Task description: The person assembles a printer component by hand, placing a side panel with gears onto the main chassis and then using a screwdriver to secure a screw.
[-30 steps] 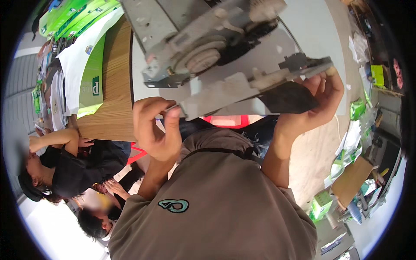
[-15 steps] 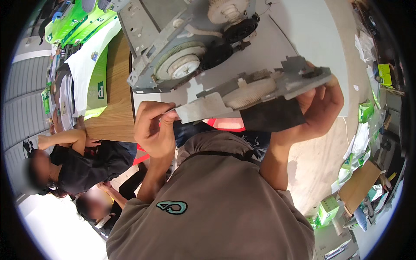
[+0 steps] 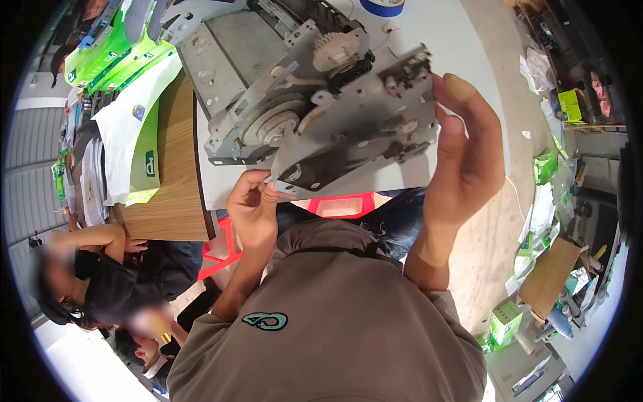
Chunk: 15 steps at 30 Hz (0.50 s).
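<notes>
white table (image 3: 462, 47); left hand (image 3: 251, 211) pinches metal plate (image 3: 365, 127) by corner, right hand (image 3: 469, 144) holds opposite edge

Workshop with exposed-gear machine (image 3: 268, 84)

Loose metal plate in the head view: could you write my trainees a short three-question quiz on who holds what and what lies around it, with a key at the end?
1. Short answer: Which hand pinches the lower-left corner of the metal plate between thumb and finger?
2. True or false: The right hand is at the right-hand end of the metal plate.
3. Multiple choice: What colour is the outer side of the ring-shaped roll at the picture's top edge?
A) green
B) blue
C) red

Key: 1. The left hand. 2. True. 3. B.
</notes>
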### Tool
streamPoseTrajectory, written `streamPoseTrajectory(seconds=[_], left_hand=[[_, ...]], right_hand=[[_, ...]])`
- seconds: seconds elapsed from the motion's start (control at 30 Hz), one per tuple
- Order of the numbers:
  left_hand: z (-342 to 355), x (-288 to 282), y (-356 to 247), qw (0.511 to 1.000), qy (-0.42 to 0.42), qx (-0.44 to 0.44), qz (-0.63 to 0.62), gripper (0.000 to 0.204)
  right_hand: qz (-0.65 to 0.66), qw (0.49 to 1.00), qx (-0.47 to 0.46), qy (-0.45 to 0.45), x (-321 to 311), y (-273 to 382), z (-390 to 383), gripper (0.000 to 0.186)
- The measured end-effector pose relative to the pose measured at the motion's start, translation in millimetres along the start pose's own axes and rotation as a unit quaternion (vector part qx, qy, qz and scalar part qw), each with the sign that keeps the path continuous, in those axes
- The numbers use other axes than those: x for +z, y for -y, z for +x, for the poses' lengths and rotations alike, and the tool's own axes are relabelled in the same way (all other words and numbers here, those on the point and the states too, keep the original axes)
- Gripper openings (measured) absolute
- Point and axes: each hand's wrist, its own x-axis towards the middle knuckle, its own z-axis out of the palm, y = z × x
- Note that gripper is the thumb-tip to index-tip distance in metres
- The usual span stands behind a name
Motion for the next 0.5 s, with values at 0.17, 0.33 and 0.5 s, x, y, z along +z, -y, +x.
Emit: streamPoseTrajectory(seconds=[0.17,0.33,0.5], left_hand=[[1,-2,8,0.992,-0.01,-0.033,-0.119,0.013],[1,-8,7,0.987,0.0,-0.036,-0.158,0.014],[1,-7,-4,0.986,0.027,-0.033,-0.164,0.014]], right_hand=[[0.079,0.995,0.0,0.059,-4,11,5,0.025],[0.101,0.992,0.028,0.07,-6,12,2,0.028],[0.108,0.991,0.057,0.053,-12,15,1,0.03]])
